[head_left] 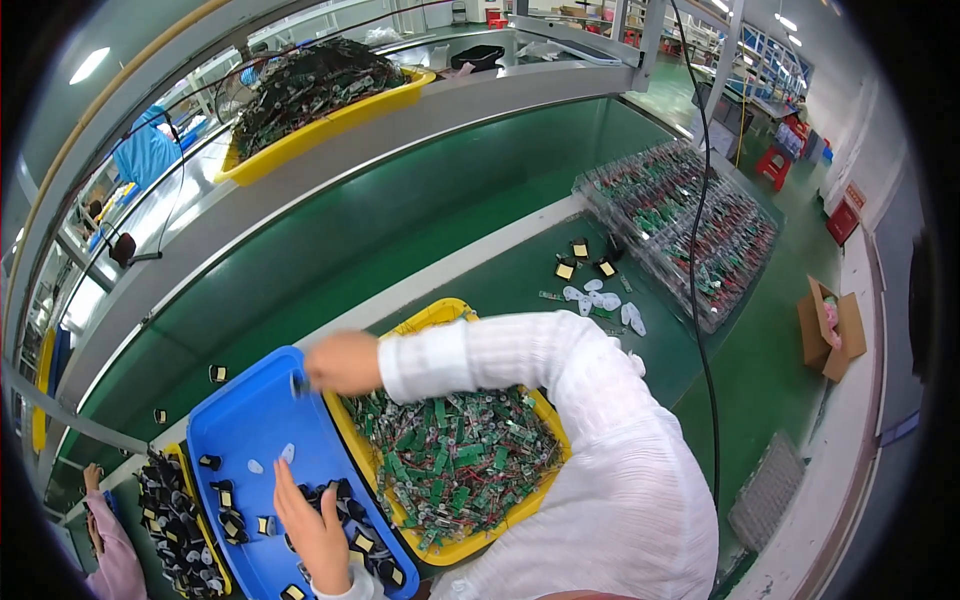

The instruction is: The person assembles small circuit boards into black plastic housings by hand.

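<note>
My right hand (345,363) is at the far right rim of the blue tray (262,385), its arm reaching across the yellow tray (548,412). Its fingers are closed and smeared by motion, with a small dark piece at their tips that is too blurred to name. Over the blue tray's near part, my left hand (312,525) has its fingers stretched out and its thumb apart, holding nothing. Black parts with pale yellow pads (230,522) lie around it in the tray. White oval pieces (288,453) lie just beyond its fingertips. Green circuit boards with red wires (455,465) fill the yellow tray.
Another yellow tray of black parts (165,520) stands left, near a person's pink sleeve (118,550). Clear plastic trays of boards (690,230) are stacked at right. A black cable (697,300) hangs down. A heaped yellow tray (335,120) sits on the raised ledge.
</note>
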`<state>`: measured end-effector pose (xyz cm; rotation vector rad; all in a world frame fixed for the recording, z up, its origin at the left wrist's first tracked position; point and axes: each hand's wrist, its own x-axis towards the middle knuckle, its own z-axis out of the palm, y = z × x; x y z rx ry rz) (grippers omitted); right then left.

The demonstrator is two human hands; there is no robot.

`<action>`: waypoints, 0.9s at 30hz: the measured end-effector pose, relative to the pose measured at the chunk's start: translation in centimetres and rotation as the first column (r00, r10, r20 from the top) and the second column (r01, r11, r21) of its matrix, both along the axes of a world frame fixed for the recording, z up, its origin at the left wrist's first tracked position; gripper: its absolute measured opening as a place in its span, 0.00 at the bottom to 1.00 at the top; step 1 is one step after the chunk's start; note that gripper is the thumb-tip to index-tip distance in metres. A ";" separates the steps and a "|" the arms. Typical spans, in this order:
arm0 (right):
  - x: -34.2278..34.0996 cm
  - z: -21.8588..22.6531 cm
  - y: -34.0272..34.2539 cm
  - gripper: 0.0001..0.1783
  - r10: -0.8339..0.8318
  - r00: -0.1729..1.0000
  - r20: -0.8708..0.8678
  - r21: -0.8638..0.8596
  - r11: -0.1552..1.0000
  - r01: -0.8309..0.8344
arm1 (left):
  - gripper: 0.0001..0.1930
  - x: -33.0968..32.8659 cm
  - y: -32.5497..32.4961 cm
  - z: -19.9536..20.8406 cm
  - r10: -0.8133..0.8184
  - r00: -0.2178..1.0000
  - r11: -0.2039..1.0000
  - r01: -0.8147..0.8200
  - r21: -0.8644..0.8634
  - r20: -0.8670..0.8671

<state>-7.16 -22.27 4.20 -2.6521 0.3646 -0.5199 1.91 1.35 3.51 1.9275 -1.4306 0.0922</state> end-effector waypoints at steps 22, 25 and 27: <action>-6.9 1.0 -6.2 0.16 -0.051 0.998 0.023 0.185 0.982 0.046 | 0.16 5.5 2.0 -2.3 0.089 0.983 0.940 -0.136 0.312 0.160; -9.9 2.2 -2.9 0.12 -0.033 0.999 0.043 0.246 0.969 0.022 | 0.15 5.8 1.1 -1.5 0.108 0.994 0.951 -0.113 0.289 0.034; -11.0 2.2 -1.3 0.12 -0.054 0.997 0.056 0.286 0.958 0.036 | 0.13 5.7 1.3 -1.1 0.111 0.992 0.964 -0.121 0.236 0.055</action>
